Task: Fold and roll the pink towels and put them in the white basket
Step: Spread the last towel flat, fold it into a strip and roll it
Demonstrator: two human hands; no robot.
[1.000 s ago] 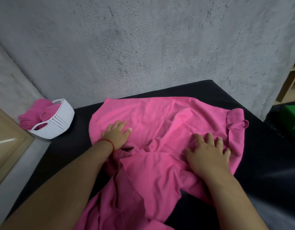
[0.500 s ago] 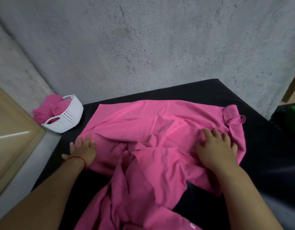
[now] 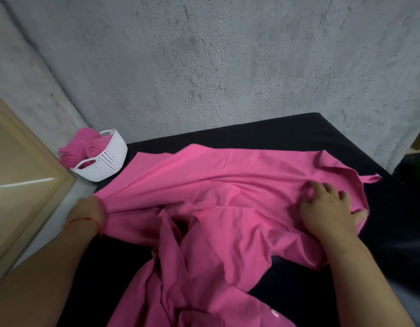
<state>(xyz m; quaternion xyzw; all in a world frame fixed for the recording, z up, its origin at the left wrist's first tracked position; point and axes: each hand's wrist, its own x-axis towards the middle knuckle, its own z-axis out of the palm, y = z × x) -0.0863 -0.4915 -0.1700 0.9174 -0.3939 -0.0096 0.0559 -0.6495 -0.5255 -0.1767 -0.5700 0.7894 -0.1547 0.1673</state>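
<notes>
On the tabletop (image 3: 298, 131), the left hand (image 3: 87, 210) has shifted outward to grip the pink towel (image 3: 227, 182) by its edge. The right hand (image 3: 327, 208) presses it, fingers spread. The towel looks nearly ready to fold.

One pink towel (image 3: 227, 185) lies on one black table (image 3: 298, 133), with two hands on it: the left hand (image 3: 87, 208) and the right hand (image 3: 327, 208). One white basket (image 3: 107, 161) holds at least two rolled towels (image 3: 71, 156); any others are hidden. One red string (image 3: 85, 219) circles the left wrist.
</notes>
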